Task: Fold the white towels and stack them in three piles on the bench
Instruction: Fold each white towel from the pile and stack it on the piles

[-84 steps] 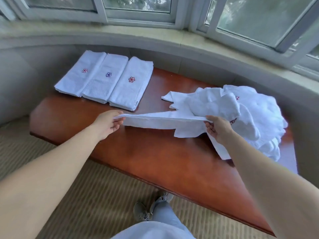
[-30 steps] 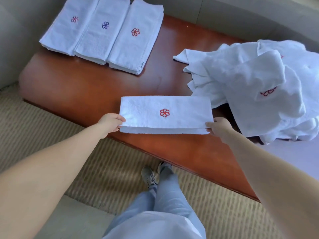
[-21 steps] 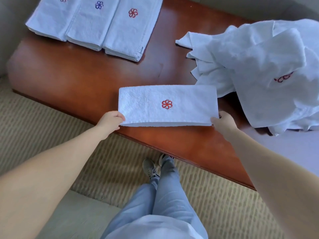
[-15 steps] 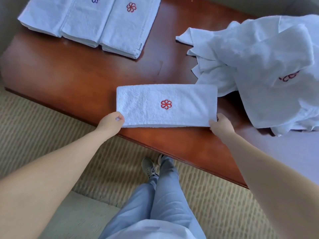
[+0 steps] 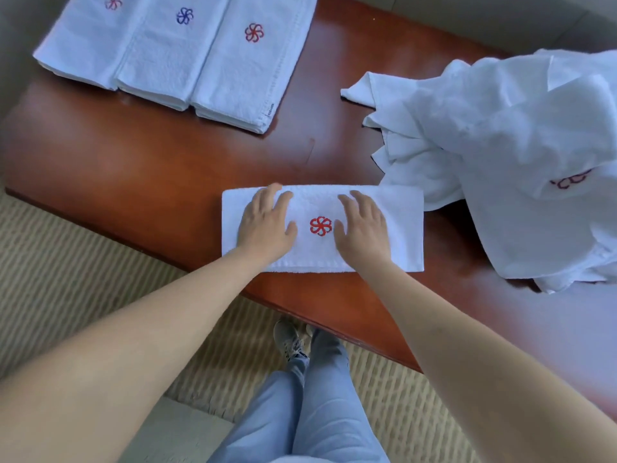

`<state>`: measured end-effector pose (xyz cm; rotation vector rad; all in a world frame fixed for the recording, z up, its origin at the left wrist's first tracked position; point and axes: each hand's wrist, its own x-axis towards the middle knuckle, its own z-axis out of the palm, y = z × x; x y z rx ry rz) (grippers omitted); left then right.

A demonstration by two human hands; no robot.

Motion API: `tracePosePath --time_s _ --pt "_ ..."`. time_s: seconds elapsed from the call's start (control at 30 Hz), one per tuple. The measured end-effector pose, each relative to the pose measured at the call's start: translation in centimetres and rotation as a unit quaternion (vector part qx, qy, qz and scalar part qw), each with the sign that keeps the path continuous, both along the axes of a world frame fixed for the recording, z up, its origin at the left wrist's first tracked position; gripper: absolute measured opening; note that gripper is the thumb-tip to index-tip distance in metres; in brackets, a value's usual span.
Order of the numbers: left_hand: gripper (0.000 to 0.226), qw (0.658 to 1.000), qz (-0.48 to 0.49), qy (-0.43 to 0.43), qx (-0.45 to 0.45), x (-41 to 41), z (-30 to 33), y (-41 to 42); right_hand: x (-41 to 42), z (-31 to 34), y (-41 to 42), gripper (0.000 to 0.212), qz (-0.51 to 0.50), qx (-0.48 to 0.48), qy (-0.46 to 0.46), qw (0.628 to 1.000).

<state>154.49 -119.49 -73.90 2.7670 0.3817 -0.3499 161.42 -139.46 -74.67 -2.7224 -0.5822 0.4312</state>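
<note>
- Where the view began at the person's own body, pale blue trouser legs (image 5: 310, 406) and a grey shoe (image 5: 288, 340) stood on a ribbed beige carpet (image 5: 83, 269), just short of the desk's near edge.
- Both bare forearms reached forward over that edge.
- The folded towel (image 5: 397, 225) lay flat near the front of the reddish-brown desk (image 5: 133, 168), long side across the view, with a red flower emblem (image 5: 321, 225) at its middle.
- The left hand (image 5: 265, 223) rested palm down on the towel left of the emblem; its grip was loose, fingers straight and spread, holding nothing.
- The right hand (image 5: 362, 225) lay the same way just right of the emblem, fingers flat on the cloth, grasping nothing.
- To the right, a loose heap of unfolded white towels (image 5: 507, 138) sprawled over the desk, its lower edge touching or overlapping the folded towel's far right corner; a red emblem showed partly in a crease.
- At the far left, three folded piles sat side by side, edges touching: the left pile (image 5: 86, 38) with a reddish emblem, the middle pile (image 5: 167, 51) with a blue one, the right pile (image 5: 250, 68) with a red one.
</note>
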Motion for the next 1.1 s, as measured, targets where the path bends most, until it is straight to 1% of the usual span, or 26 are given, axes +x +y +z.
tracePosePath --time_s 0.07,0.13,0.17,0.23,0.27,0.3,0.37,0.5,0.53,0.6,0.67,0.73,0.77,0.83,0.87,0.9,1.0,1.1 --pt "0.063 0.998 -0.045 0.015 0.033 1.1 -2.6 -1.0 0.0 -2.7 1.1 0.056 0.038 -0.033 -0.008 0.999" --pt "0.064 0.994 -0.070 0.021 0.081 0.3 -5.2 -0.7 0.0 -5.1 0.0 0.056 0.055 -0.037 -0.051 0.997" --pt "0.064 0.993 -0.075 0.009 0.092 -0.6 -6.1 -0.1 0.2 -6.0 -1.2 0.057 0.059 -0.032 -0.080 0.995" --pt "0.064 0.991 -0.082 -0.025 0.101 -2.5 -7.4 1.3 0.8 -7.2 -3.9 0.061 0.042 -0.043 -0.117 0.991" --pt "0.066 0.991 -0.081 -0.029 0.104 -3.2 -7.6 1.9 1.2 -7.3 -5.3 0.063 0.022 -0.057 -0.114 0.992" --pt "0.068 0.992 -0.071 -0.020 0.106 -3.8 -7.6 2.4 1.6 -7.3 -6.5 0.064 0.004 -0.071 -0.103 0.992" --pt "0.072 0.992 -0.039 0.024 0.116 -4.1 -7.2 2.6 2.2 -6.7 -8.4 0.066 -0.018 -0.097 -0.075 0.992" --pt "0.073 0.983 -0.018 0.135 0.125 -2.7 -5.2 1.3 3.2 -4.6 -9.0 0.066 -0.007 -0.143 -0.005 0.990" --pt "0.074 0.980 -0.013 0.158 0.118 -2.1 -4.4 0.9 3.4 -3.7 -8.8 0.067 -0.007 -0.140 0.016 0.990" --pt "0.073 0.977 -0.006 0.188 0.101 -0.7 -2.5 0.1 3.9 -1.5 -8.5 0.066 -0.030 -0.098 0.055 0.993" --pt "0.068 0.978 -0.026 0.183 0.094 1.1 -0.8 -1.0 4.2 0.3 -8.8 0.062 -0.075 -0.034 0.089 0.993" --pt "0.063 0.982 -0.066 0.159 0.074 3.4 0.4 -2.7 4.6 1.4 -9.8 0.060 -0.158 0.027 0.141 0.977" --pt "0.062 0.983 -0.085 0.150 0.054 4.7 0.8 -3.7 4.8 1.7 -10.4 0.064 -0.214 0.051 0.177 0.959" --pt "0.064 0.983 -0.120 0.141 0.015 7.6 1.4 -6.1 5.2 2.1 -11.4 0.074 -0.322 0.082 0.254 0.908" --pt "0.065 0.981 -0.138 0.136 0.001 9.0 1.5 -7.3 5.4 2.0 -12.0 0.077 -0.357 0.085 0.286 0.885" --pt "0.067 0.979 -0.153 0.132 -0.015 10.3 1.6 -8.5 5.7 1.8 -12.5 0.078 -0.368 0.081 0.310 0.873" --pt "0.071 0.974 -0.168 0.139 -0.065 13.7 1.6 -12.0 6.4 0.8 -13.6 0.072 -0.345 0.078 0.364 0.861" --pt "0.071 0.965 -0.171 0.181 -0.079 16.2 1.3 -14.8 6.7 0.3 -14.0 0.057 -0.342 0.105 0.406 0.841"
